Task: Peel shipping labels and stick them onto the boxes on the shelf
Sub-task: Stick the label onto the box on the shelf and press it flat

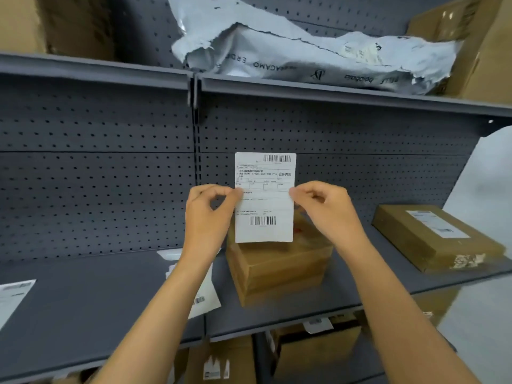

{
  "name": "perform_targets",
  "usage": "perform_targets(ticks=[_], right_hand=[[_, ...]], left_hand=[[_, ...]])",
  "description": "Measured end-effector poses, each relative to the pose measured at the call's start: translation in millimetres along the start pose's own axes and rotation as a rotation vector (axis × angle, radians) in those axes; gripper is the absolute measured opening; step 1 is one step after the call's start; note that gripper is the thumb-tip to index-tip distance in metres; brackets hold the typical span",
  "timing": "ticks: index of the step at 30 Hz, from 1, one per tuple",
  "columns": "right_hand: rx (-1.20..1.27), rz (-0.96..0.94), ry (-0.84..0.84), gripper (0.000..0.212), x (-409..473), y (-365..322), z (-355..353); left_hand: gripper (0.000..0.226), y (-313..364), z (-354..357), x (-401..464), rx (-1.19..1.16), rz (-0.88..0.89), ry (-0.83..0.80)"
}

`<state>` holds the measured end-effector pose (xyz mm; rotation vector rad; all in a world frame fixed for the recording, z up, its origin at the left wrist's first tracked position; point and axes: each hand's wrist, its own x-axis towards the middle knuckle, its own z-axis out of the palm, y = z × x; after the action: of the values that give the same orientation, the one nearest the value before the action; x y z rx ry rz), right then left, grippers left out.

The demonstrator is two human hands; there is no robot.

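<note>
Label (264,198): held upright above the middle box (277,268), printed side toward the camera.
Grip: left hand (206,214) and right hand (327,209) each pinch a side edge.
Done: far-right box (432,236) already labelled.
Left: middle box bare on top — more labels (205,297) wait on the shelf (83,300).

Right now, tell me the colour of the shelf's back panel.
Dark grey pegboard back panel dotted with small holes; head view.

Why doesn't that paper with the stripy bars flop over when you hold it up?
The label is probably a bit stiff: pinched at both side edges by the left hand and right hand, it stands flat. It looks thin and light. With one pinch, it would likely bend.
</note>
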<state>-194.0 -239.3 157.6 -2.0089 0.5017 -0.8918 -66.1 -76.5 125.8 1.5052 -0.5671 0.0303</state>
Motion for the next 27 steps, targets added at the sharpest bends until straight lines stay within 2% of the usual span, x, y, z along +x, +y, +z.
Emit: perform_targets(ticks=[10,15,27], right_hand=[[0.101,0.049,-0.17,0.012,57.2,53.8,-25.1],[0.145,0.064,-0.227,0.011,74.7,70.1,-22.9],[0.036,0.15,-0.246,0.011,88.0,111.2,-5.5]], left_hand=[[0.014,-13.1,61.1,3.7,0.079,-0.092,0.163],[0.013,-17.3,71.8,6.3,0.205,-0.147,0.226],[0.021,-47.8,82.6,21.3,0.507,-0.283,0.162]])
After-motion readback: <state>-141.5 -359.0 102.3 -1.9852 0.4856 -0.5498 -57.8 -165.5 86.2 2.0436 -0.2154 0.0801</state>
